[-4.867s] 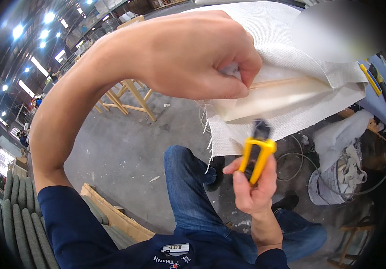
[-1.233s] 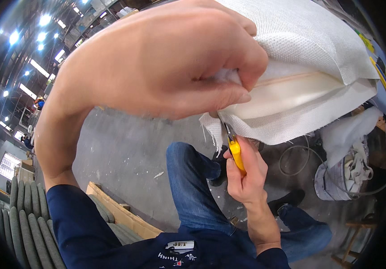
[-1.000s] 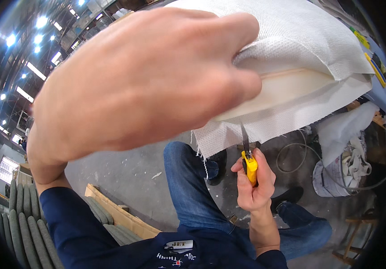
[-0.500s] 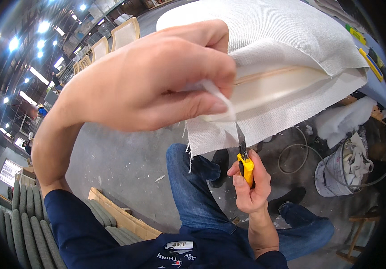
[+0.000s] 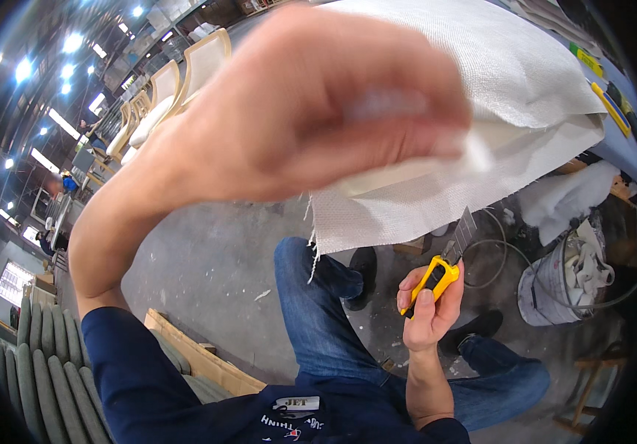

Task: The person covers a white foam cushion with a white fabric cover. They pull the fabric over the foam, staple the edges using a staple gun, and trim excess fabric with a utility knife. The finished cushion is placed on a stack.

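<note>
My left hand (image 5: 333, 111), smeared by motion, is raised in front of the upholstered piece with fingers closed. A blurred white scrap (image 5: 478, 152) sticks out past its fingertips; its exact kind I cannot make out. In my right hand (image 5: 431, 322) is a yellow snap-off utility knife (image 5: 434, 286), its blade out and pointing up, apart from the cloth. Beyond both hands lies the upholstered piece in white woven fabric (image 5: 526, 81). A fray-edged fabric flap (image 5: 392, 222) hangs from its near side, and pale material shows in the fold, partly hidden by my left hand.
A bucket of white scraps (image 5: 551, 292) stands on the floor at right, near a looped hose (image 5: 492, 277) and white wadding (image 5: 566, 192). Another yellow-handled tool (image 5: 611, 109) rests at the far right. Grey cushions (image 5: 45, 370) are stacked lower left; chairs (image 5: 204, 63) stand behind.
My left hand has swept right and up with the white scrap, away from the blade. My right hand has shifted slightly right and lower, turning the knife so its blade tilts right.
</note>
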### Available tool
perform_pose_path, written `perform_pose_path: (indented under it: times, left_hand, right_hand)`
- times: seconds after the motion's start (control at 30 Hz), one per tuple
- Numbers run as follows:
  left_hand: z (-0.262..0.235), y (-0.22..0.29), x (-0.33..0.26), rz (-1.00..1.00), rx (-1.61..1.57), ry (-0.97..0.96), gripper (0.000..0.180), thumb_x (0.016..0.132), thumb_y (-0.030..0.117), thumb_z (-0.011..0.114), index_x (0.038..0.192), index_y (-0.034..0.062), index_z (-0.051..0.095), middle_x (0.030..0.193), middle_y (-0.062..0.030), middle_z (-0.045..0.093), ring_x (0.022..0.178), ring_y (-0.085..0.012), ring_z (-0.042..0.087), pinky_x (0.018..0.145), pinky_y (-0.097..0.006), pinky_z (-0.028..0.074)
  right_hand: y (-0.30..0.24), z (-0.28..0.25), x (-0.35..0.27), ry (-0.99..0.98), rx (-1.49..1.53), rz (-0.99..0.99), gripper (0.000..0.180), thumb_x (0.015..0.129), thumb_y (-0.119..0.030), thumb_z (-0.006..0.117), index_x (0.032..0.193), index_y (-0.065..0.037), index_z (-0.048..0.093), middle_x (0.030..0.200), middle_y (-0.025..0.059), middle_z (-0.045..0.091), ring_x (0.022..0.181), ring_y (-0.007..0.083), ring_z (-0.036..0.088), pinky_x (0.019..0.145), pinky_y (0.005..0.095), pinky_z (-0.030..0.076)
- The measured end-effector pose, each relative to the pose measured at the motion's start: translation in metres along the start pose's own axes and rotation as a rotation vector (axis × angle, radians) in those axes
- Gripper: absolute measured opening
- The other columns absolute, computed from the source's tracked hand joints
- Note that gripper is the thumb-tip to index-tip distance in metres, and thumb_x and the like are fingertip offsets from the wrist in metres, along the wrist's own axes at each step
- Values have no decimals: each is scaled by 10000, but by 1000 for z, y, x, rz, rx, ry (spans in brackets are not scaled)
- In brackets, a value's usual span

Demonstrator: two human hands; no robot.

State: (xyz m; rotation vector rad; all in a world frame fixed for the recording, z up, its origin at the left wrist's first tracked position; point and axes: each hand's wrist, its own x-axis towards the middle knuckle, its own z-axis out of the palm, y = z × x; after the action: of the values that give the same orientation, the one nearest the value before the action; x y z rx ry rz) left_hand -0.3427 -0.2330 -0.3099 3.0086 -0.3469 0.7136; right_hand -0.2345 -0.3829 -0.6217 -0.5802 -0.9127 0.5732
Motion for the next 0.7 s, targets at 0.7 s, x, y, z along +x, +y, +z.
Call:
perform_pose_path:
  times: [0.7]
  left_hand:
    - [257,80,-26,-362,-722,212,325,911,110,753,1215,-5,742,903,-90,649,775,-207,620,698,-326,494]
  right_hand:
    - [-75,-75,-33,253,-65,280,304,969,-42,723,1248,-22,604,975,20,669,743,65,615,646,232,508]
